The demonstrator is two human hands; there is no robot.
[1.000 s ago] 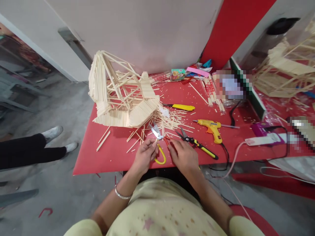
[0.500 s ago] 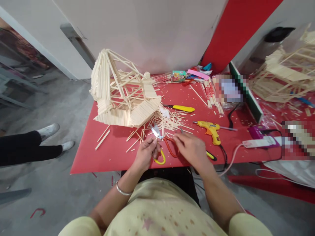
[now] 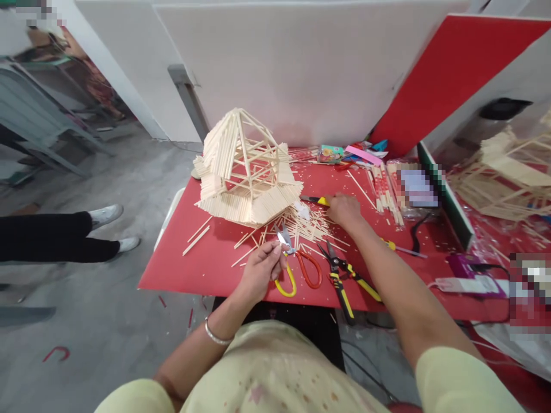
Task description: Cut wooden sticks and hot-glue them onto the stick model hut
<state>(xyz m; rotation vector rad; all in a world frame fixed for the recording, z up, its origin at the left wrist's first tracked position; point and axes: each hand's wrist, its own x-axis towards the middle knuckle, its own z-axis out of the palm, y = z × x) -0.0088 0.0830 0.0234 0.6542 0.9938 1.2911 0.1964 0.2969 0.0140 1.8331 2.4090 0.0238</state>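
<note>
One half-hidden cutter [image 3: 322, 201]: right hand [image 3: 344, 212] closed round it
Left hand [image 3: 260, 267]: curled, grip I can't tell
Packet [image 3: 330, 154] print: illegible

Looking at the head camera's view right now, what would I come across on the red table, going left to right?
Leftmost loose sticks, left hand, orange scissors handle, right hand, red-wrapped sticks, green board.

Stick model [image 3: 275, 201]: bare matt wood, surface ridged. Scissors [image 3: 291, 250]: shiny metal blades, smooth plastic-looking handles. Desk [image 3: 172, 272]: smooth, matt top. Bracelet [image 3: 214, 336]: polished metal.
</note>
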